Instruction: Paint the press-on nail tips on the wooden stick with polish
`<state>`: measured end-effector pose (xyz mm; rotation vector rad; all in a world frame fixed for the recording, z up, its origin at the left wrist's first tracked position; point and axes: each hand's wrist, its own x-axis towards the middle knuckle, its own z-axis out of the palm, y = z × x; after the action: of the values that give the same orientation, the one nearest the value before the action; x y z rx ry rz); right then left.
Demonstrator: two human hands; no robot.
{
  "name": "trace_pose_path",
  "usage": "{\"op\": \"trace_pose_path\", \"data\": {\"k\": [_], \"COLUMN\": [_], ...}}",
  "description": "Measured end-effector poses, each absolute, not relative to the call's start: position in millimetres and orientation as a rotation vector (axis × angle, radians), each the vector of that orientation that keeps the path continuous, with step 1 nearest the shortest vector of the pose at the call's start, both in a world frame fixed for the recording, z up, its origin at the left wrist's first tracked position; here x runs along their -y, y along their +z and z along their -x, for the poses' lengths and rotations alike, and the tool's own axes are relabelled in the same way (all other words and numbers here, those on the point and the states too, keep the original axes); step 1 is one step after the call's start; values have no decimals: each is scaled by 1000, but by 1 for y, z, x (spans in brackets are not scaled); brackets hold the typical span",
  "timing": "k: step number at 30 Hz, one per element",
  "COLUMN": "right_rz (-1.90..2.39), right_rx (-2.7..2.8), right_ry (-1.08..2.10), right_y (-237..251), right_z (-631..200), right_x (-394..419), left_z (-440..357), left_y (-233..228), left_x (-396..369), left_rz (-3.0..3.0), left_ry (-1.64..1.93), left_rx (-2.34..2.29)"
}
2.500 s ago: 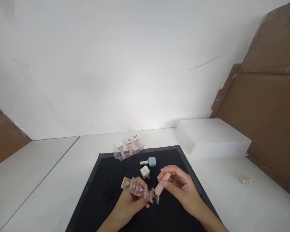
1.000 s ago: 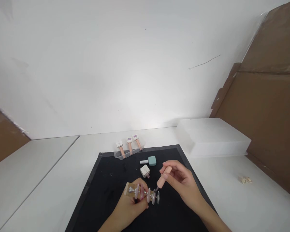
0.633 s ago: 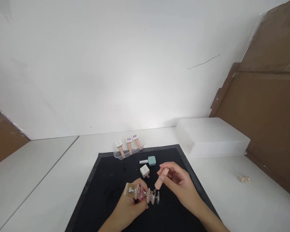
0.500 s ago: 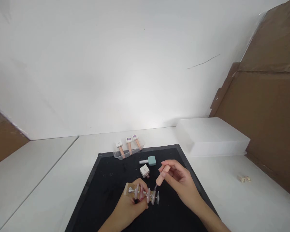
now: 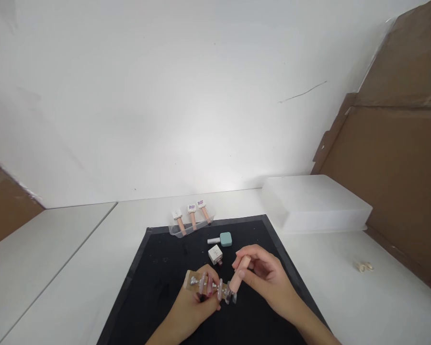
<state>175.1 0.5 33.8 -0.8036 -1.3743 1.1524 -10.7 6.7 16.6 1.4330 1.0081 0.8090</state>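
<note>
My left hand [image 5: 192,304] grips a wooden nail display stand [image 5: 188,280] that carries several false nails [image 5: 220,290], some pink and some clear. In my right hand [image 5: 267,275] is a nail polish brush, pinched by its peach cap handle [image 5: 240,274]. The handle points down at the nails on the right end of the stand, and its tip overlaps them, so the bristles are mostly hidden. Just beyond the hands lies a white nail polish bottle [image 5: 215,254] without its cap. Behind it a mint green bottle [image 5: 225,239] with a white cap lies on its side.
A black mat [image 5: 158,268] covers the work area on the white table [image 5: 75,268]. At its far edge, a clear tray [image 5: 179,234] holds several peach-capped bottles [image 5: 192,215]. A translucent white box [image 5: 326,215] stands back right, with small beige rings [image 5: 362,266] before it.
My right hand has moved down and slightly left, bringing the brush lower onto the nails at the stand's right end. My left hand and the bottles stay nearly still.
</note>
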Motion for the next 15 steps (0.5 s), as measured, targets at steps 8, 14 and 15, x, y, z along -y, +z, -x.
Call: {"op": "trace_pose_path", "data": {"k": [8, 14, 15], "right_rz": [831, 872, 872], "right_rx": [1379, 1144, 1115], "right_ry": [1108, 1036, 1035], "right_y": [32, 26, 26], "right_z": [-173, -174, -174], "right_x": [0, -5, -5], "left_z": [10, 14, 14], "left_y": [15, 8, 9], "left_x": [-7, -8, -8], "left_rz": [-1420, -1198, -1149], "left_ry": [811, 851, 868], "left_rx": [-991, -843, -829]}}
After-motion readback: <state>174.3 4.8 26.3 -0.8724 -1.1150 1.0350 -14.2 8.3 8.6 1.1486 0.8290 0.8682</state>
